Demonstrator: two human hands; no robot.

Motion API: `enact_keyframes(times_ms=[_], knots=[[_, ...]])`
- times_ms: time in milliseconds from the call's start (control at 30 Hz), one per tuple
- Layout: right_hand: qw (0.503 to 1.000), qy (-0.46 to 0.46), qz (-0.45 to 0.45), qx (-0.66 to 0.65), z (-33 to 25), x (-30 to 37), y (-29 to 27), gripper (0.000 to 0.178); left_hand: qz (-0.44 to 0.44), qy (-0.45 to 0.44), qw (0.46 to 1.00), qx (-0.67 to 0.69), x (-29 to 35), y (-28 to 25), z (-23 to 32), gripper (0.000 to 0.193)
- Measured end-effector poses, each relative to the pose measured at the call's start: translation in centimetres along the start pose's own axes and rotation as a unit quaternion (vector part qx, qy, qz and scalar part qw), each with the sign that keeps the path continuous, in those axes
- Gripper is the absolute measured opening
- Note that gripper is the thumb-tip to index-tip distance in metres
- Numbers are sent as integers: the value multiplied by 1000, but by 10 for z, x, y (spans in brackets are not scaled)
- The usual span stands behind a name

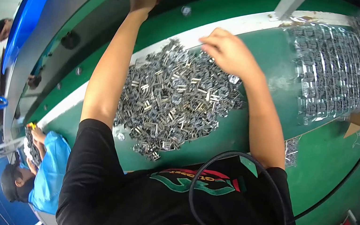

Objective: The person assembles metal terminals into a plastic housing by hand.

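A large heap of small metal parts [177, 98], grey and silver with some shiny pieces, lies on the green tabletop [134, 157] in front of me. My left hand [145, 0] reaches past the white rail over the dark green belt; its fingers are drawn together, and whatever sits between them is too small to make out. Above the heap's far right edge is my right hand [232, 54], thumb and fingers pinched; I cannot make out anything in the pinch. Small single parts, such as a clear one [186, 11], are spaced along the green belt [220, 12].
Clear plastic trays [334, 74] filled with small parts stand at the right. A white rail [247, 22] separates table and belt; a grey post [291, 5] rises from it. A black cable [345, 176] loops across my chest. At the left, a person in blue [51, 172] works.
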State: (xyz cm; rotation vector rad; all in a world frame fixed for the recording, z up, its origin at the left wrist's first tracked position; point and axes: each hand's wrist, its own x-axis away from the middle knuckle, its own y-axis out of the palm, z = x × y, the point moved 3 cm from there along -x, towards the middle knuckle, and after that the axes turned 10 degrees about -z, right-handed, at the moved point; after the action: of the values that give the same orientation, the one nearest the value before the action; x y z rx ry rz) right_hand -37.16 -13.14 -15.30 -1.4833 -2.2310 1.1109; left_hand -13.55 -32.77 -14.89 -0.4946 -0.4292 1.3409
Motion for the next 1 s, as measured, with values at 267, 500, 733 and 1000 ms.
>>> enact_keyframes(times_ms=[267, 500, 733, 1000], knots=[[999, 37, -7, -25, 1, 8, -5, 10, -66, -66, 994, 59, -12, 26, -10, 20], [989, 20, 119, 86, -3, 9, -19, 12, -28, 330, 920, -211, -6, 128, 150, 26], [990, 35, 124, 63, -11, 3, -6, 8, -164, 211, 906, -327, -66, 239, 148, 45], [960, -18, 278, 14, 11, 16, -48, 10, -223, 251, 939, -70, -2, 174, 175, 42]])
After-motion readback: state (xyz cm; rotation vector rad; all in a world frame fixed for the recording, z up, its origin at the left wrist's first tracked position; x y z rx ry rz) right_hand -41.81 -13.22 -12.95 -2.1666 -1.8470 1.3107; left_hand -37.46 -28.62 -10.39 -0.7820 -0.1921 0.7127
